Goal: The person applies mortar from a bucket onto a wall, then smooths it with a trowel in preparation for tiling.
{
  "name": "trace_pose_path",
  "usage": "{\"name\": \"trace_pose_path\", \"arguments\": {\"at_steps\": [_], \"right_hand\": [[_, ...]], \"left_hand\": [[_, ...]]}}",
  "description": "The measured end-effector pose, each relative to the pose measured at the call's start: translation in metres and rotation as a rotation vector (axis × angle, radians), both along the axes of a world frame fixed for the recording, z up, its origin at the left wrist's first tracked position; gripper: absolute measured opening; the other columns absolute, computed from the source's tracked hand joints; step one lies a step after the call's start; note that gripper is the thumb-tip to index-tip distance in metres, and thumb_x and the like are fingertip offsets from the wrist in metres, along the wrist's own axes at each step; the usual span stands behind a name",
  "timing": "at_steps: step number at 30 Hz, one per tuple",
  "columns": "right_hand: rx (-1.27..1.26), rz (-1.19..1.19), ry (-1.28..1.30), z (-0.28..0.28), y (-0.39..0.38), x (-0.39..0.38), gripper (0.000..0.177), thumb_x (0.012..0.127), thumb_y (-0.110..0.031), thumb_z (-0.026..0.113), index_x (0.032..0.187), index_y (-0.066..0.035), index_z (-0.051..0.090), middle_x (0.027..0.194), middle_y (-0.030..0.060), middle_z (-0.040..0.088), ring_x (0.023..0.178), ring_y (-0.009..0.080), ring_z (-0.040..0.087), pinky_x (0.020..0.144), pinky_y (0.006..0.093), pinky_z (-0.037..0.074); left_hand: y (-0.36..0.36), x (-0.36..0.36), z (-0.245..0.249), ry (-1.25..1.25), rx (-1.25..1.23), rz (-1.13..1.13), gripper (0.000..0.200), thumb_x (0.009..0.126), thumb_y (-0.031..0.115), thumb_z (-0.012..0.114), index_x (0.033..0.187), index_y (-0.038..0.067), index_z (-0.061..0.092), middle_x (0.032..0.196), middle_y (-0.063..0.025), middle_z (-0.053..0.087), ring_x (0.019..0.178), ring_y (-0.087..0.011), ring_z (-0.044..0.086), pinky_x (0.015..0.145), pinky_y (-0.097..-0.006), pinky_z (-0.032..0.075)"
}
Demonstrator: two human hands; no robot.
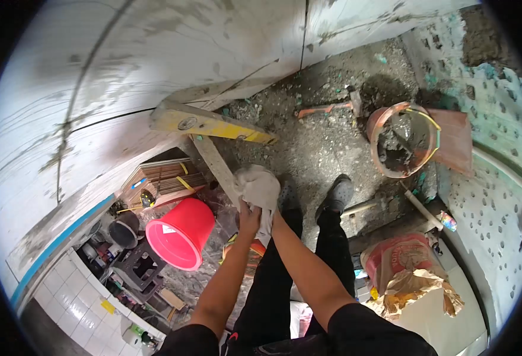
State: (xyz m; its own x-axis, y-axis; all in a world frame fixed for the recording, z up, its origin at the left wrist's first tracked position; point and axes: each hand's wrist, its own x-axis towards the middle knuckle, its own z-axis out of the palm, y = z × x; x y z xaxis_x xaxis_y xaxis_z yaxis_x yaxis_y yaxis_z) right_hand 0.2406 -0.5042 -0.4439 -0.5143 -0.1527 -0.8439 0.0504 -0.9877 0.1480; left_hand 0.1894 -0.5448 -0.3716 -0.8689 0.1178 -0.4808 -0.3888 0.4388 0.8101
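Low at the left, a red bucket (pixel 181 234) sits among clutter, and a yellow level (pixel 207 123) rests by the wall. At centre the left grip (pixel 250 216) is clenched on a pale cloth (pixel 260 185), held above the rubble floor in front of the legs. The right grip (pixel 272 219) clutches the cloth too, mostly buried in its folds. Farther right stands an orange bucket (pixel 403 139).

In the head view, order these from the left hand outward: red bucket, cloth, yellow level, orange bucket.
1. The cloth, gripped in the left hand.
2. The red bucket, to the left.
3. The yellow level, above.
4. The orange bucket, upper right.
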Motion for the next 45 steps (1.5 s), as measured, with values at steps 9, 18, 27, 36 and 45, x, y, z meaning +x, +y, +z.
{"name": "trace_pose_path", "arguments": {"at_steps": [9,18,27,36,45], "right_hand": [[0.368,0.22,-0.111,0.17,0.125,0.02,0.048,0.095,-0.036,0.041,0.125,0.001,0.044,0.12,0.0077,0.052,0.109,0.0189,0.05,0.093,0.0329,0.038],[0.575,0.404,-0.214,0.247,0.177,0.042,0.047,0.094,-0.039,0.038,0.115,0.001,0.051,0.106,0.011,0.056,0.092,0.0227,0.055,0.08,0.0367,0.045],[1.636,0.72,-0.331,0.37,0.213,0.051,0.031,0.084,-0.027,0.05,0.086,0.002,0.061,0.076,0.0255,0.06,0.07,0.043,0.058,0.062,0.0479,0.043],[1.896,0.391,-0.036,0.474,0.282,0.072,0.045,0.088,-0.039,0.048,0.111,-0.001,0.058,0.096,0.0172,0.063,0.088,0.0278,0.061,0.074,0.0347,0.046],[0.689,0.216,0.242,0.51,0.311,0.013,0.061,0.094,-0.048,0.03,0.131,-0.001,0.038,0.127,0.0132,0.047,0.117,0.026,0.044,0.098,0.0323,0.032]], "left_hand": [[0.074,0.007,0.01,-0.085,-0.116,-0.015,0.033,0.087,0.026,0.049,0.098,-0.003,0.06,0.084,-0.0173,0.062,0.077,-0.0235,0.057,0.07,-0.0369,0.042],[0.151,0.03,0.148,-0.602,0.228,0.064,0.038,0.082,0.02,0.057,0.113,-0.001,0.053,0.104,-0.0129,0.059,0.086,-0.0252,0.058,0.071,-0.0367,0.045],[0.223,0.045,0.259,-0.164,-0.414,-0.041,0.046,0.077,0.039,0.059,0.08,-0.007,0.062,0.079,-0.0238,0.062,0.073,-0.035,0.061,0.063,-0.0459,0.043],[0.24,0.016,0.328,-0.452,0.338,0.04,0.057,0.085,0.041,0.051,0.125,0.001,0.046,0.122,-0.0175,0.05,0.108,-0.0291,0.051,0.087,-0.0375,0.042],[0.242,0.044,0.419,-0.093,0.319,-0.276,0.045,0.088,0.033,0.048,0.118,0.0,0.049,0.115,-0.0151,0.053,0.099,-0.0269,0.054,0.082,-0.0358,0.043]]}}
